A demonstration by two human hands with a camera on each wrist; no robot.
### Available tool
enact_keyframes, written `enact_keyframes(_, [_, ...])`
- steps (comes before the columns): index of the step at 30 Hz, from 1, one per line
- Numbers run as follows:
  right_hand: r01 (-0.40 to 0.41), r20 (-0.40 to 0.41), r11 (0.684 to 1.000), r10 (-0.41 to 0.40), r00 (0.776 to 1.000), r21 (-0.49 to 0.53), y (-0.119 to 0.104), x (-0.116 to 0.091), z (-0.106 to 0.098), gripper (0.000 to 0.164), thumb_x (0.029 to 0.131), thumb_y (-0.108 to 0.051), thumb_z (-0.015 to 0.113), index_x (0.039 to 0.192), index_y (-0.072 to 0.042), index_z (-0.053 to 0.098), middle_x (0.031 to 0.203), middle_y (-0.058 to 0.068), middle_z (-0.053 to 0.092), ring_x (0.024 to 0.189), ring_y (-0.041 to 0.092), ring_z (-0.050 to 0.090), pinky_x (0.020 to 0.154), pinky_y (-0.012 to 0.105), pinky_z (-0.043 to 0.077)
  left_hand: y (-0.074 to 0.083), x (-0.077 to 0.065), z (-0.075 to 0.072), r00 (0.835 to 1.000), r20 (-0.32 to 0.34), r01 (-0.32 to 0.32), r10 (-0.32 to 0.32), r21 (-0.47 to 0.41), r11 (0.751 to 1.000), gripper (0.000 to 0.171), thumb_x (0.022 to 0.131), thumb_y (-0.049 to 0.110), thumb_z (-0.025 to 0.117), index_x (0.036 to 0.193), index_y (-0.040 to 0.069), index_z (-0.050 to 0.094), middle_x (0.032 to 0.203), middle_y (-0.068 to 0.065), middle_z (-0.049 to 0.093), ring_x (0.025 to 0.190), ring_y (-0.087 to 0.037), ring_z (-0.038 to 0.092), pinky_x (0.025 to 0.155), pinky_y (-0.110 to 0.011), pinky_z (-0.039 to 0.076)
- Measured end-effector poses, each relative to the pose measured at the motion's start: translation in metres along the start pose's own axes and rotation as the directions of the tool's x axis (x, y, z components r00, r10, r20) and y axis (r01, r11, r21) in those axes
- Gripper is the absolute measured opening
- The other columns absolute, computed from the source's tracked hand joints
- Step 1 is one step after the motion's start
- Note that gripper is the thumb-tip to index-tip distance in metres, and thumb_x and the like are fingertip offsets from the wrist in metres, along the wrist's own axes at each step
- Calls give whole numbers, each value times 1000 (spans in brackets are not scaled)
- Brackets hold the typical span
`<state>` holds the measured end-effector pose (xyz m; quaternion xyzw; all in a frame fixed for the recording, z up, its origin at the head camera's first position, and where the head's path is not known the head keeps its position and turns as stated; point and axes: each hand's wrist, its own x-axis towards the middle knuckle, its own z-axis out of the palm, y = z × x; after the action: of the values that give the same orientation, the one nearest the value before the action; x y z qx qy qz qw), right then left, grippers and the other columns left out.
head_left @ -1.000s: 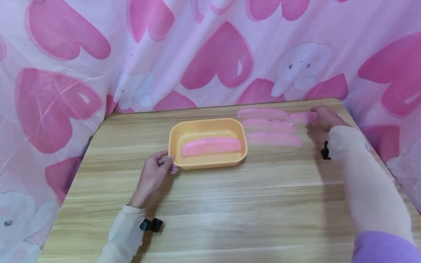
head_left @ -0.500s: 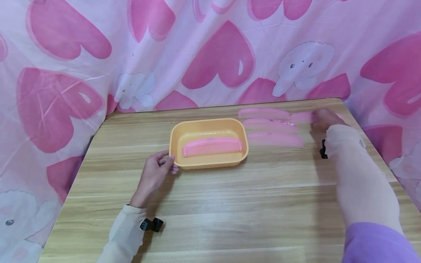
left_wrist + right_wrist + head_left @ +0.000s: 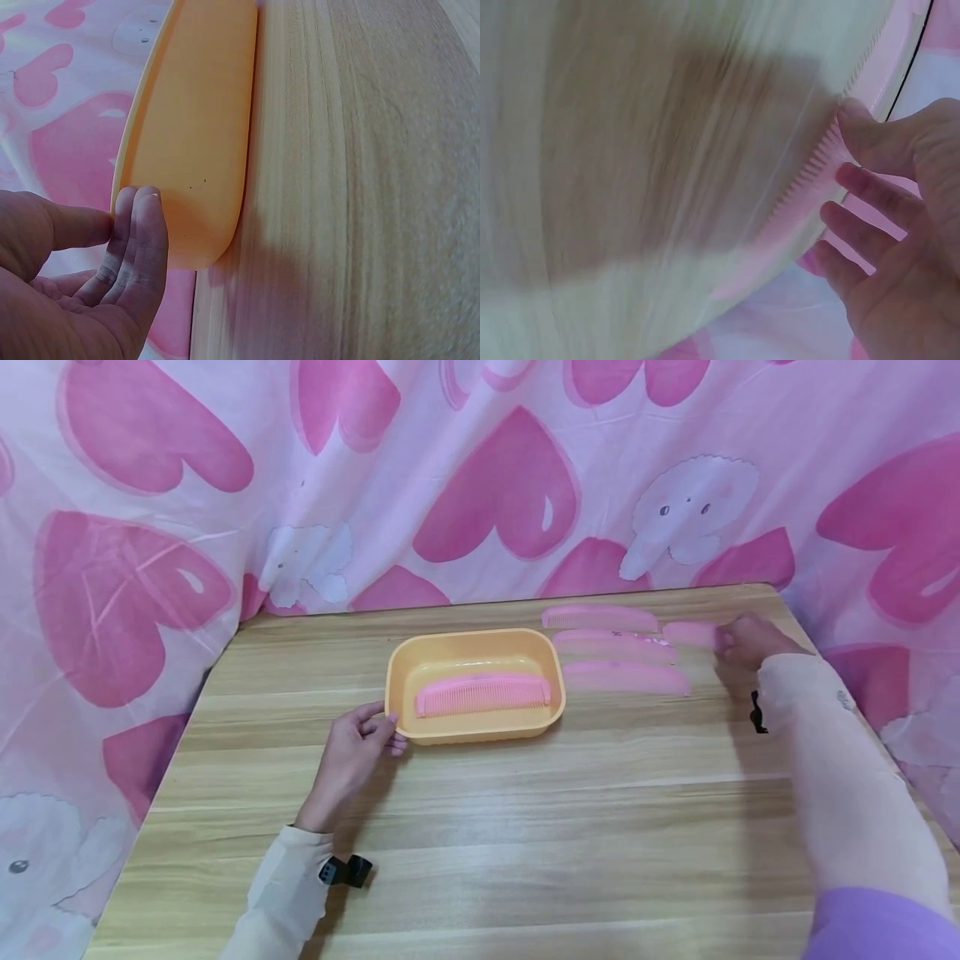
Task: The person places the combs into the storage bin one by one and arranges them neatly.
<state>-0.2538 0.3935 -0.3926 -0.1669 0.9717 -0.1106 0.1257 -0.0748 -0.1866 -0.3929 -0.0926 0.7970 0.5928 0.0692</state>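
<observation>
My left hand grips the left end of a yellow-orange plastic tray, thumb on one side of the rim and fingers against the outer wall in the left wrist view. Inside the tray lies a pink comb. At the far right, my right hand holds another pink comb; its left half shows and the hand covers the rest. In the right wrist view the thumb lies at this comb's teeth, with the fingertips by its back edge.
Three more pink combs lie one below another right of the tray: a back comb, a middle comb with a printed pattern, and a front comb. A pink heart-patterned curtain hangs behind the wooden table.
My right hand has shifted slightly around the far-right comb and now sits a little nearer the front, the comb's visible end with it. The left hand and tray stay put.
</observation>
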Motion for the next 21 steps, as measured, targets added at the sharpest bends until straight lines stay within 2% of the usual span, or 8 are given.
enact_keyframes(4, [40, 18, 998, -41, 999, 41, 2, -9, 3, 4, 82, 5, 67, 83, 1, 68, 74, 8, 61, 69, 22, 50, 59, 31, 45, 0, 0, 1, 1000, 2, 0, 0, -9, 1000, 44, 106, 10, 53, 144, -10, 45, 98, -21, 72, 80, -16, 70, 75, -27, 65])
enact_keyframes(6, [32, 15, 998, -33, 999, 58, 3, -14, 5, 5, 80, 4, 72, 83, 1, 70, 76, 7, 63, 70, 21, 50, 60, 28, 45, 0, 0, 1, 1000, 5, -1, 1, -9, 1000, 44, 106, 10, 53, 144, -10, 45, 98, -20, 72, 80, -16, 70, 75, -27, 65])
enact_keyframes(8, [48, 6, 998, -49, 999, 49, 4, -17, 7, 6, 79, 5, 73, 82, 1, 70, 75, 5, 63, 70, 19, 50, 60, 27, 44, -1, 0, 1, 1000, 10, -1, 1, -7, 1000, 44, 106, 10, 53, 144, -10, 45, 98, -20, 72, 81, -16, 70, 76, -27, 65])
enact_keyframes(10, [44, -1, 998, -44, 999, 50, 3, -21, 9, 5, 80, 5, 72, 80, 1, 69, 72, 3, 60, 69, 19, 48, 59, 27, 42, -1, 0, 1, 1000, 15, -1, 1, -6, 1000, 44, 106, 11, 53, 145, -9, 45, 99, -20, 72, 81, -16, 70, 76, -27, 65])
enact_keyframes(14, [39, -18, 998, -38, 999, 53, 0, -26, 12, 10, 88, 1, 68, 78, 1, 66, 64, 0, 49, 63, 17, 46, 54, 26, 40, -1, -1, 1, 1000, 12, 1, 0, -11, 1000, 44, 106, 10, 53, 145, -10, 45, 100, -22, 71, 81, -17, 70, 76, -28, 65])
enact_keyframes(17, [39, -38, 998, -37, 999, 50, -4, -31, 13, 20, 93, -4, 69, 74, -2, 61, 60, -2, 40, 58, 15, 42, 50, 25, 38, -1, -1, 0, 1000, 11, 1, -1, -2, 1000, 45, 106, 12, 53, 145, -9, 45, 101, -22, 71, 81, -16, 70, 76, -27, 65])
enact_keyframes(21, [80, -76, 997, -79, 994, 18, -10, -37, 13, 33, 92, -7, 71, 67, -8, 50, 57, -4, 36, 55, 14, 39, 49, 26, 36, 0, -1, 0, 1000, 15, -3, 3, -15, 1000, 45, 106, 11, 53, 145, -10, 44, 101, -23, 71, 80, -15, 70, 76, -27, 65])
